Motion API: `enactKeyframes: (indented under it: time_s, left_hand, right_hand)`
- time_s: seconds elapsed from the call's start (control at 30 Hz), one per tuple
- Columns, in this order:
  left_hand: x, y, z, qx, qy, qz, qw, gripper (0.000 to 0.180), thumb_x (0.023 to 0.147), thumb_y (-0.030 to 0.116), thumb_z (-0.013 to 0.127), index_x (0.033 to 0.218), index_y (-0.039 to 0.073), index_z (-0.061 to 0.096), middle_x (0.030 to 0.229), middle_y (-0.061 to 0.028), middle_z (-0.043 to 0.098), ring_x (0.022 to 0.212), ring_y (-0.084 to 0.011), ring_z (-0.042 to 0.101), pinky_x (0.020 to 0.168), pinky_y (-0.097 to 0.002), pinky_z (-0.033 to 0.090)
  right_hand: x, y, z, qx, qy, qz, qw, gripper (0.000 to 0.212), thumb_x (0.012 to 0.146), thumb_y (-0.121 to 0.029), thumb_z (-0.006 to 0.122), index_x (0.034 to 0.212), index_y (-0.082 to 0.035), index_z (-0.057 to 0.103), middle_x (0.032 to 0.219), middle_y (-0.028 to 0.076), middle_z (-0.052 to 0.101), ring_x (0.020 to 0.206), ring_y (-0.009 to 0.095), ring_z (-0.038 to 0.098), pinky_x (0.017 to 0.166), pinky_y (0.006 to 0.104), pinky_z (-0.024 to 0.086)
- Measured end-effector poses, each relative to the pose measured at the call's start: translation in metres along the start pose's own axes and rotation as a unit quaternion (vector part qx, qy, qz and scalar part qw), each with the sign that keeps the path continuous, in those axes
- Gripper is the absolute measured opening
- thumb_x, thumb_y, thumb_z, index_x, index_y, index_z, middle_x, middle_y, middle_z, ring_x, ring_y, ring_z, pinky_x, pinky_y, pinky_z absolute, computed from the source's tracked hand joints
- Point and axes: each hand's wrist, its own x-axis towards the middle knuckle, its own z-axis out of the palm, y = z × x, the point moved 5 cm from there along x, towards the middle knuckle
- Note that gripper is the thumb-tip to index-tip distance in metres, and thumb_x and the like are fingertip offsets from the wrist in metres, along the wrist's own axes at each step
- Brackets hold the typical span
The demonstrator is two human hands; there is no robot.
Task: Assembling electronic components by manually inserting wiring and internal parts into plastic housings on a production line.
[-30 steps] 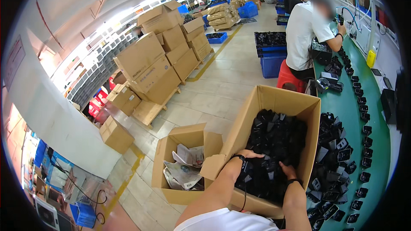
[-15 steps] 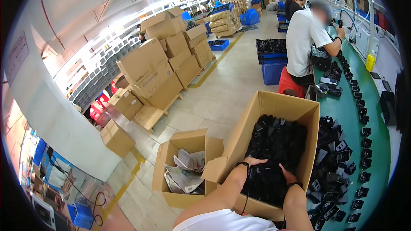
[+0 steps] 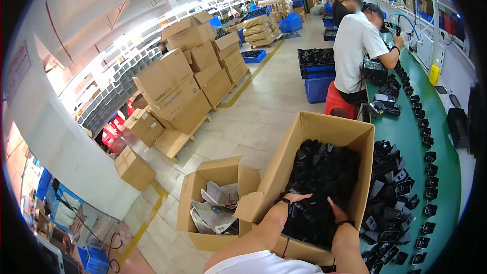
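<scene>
Both of my hands reach down into a tall open cardboard box [image 3: 290,160] filled with small black plastic parts [image 3: 320,172]. My left hand [image 3: 294,198] lies on the parts near the box's left side, its thumb stretched out toward the middle. Facing it, my right hand [image 3: 337,211] rests along the right side with its thumb pointing up and away from me. A band of black parts lies between the two hands. The other fingers are mostly sunk among the parts, and I see no single part gripped.
A smaller carton [image 3: 188,207] with crumpled grey packing stands at left. On the green workbench [image 3: 406,157] to the right are a heap of black housings [image 3: 388,203] and a row of small ones. A co-worker in white [image 3: 350,50] sits ahead. Stacked cartons [image 3: 175,81] stand far left.
The view has shifted slightly. My hands stay in the box on the black parts, almost in the same place. The co-worker's head sits lower in the picture.
</scene>
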Motion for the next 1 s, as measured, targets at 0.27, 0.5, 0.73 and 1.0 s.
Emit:
enactKeyframes:
  time_s: [0.27,0.5,0.73,1.0]
  left_hand:
    - [-0.012,-0.017,-0.020,0.011,0.051,-0.051,0.997,0.099,0.069,0.070,0.070,0.138,0.002,0.048,0.145,-0.0131,0.045,0.133,-0.0229,0.040,0.111,-0.0318,0.029]
    - [-0.023,-0.017,-0.012,-0.077,-0.008,-0.144,0.987,0.084,0.073,0.068,0.068,0.130,0.008,0.057,0.129,-0.0127,0.058,0.110,-0.0248,0.059,0.092,-0.0375,0.049]
    - [-0.041,0.001,0.014,-0.257,-0.127,-0.112,0.952,0.076,0.078,0.067,0.065,0.124,0.007,0.061,0.122,-0.0082,0.064,0.107,-0.0237,0.061,0.092,-0.0386,0.049]
    - [-0.055,0.068,0.013,-0.263,-0.019,-0.130,0.956,0.047,0.096,0.051,0.047,0.115,0.010,0.062,0.109,-0.0051,0.068,0.092,-0.0243,0.065,0.086,-0.0448,0.052]
  right_hand:
    - [-0.068,-0.056,0.061,-0.007,0.006,-0.061,0.998,0.072,0.083,-0.049,0.069,0.134,-0.001,0.053,0.137,0.008,0.053,0.128,0.021,0.045,0.107,0.0331,0.034]
    - [-0.027,-0.039,0.061,0.000,-0.012,0.077,0.997,0.061,0.079,-0.049,0.073,0.118,-0.002,0.066,0.114,0.008,0.067,0.105,0.021,0.062,0.096,0.0303,0.044]
    - [-0.062,-0.086,0.093,-0.023,-0.001,0.085,0.996,0.061,0.077,-0.054,0.074,0.111,-0.004,0.067,0.110,0.008,0.069,0.095,0.023,0.066,0.086,0.0364,0.051]
    - [-0.047,-0.101,0.092,0.069,-0.046,0.056,0.995,0.063,0.079,-0.053,0.072,0.116,-0.003,0.063,0.108,0.011,0.069,0.097,0.024,0.067,0.080,0.0365,0.055]
